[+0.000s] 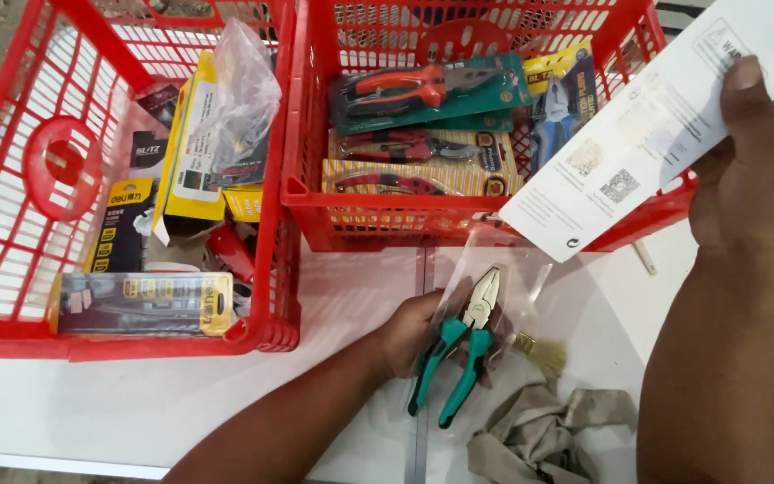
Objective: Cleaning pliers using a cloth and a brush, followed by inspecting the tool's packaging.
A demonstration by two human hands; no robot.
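Low in the frame's centre, your left hand (411, 333) pinches the green-handled pliers (460, 350) in their clear bag (494, 287); at upper right, your right hand (754, 170) grips a white card (656, 125).

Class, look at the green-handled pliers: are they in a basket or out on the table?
Out. The pliers lie on the white table, in front of the red baskets, with the left hand on them.

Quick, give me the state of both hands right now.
Left hand: closed on the green-handled pliers in a clear bag.
Right hand: closed on a white printed card.
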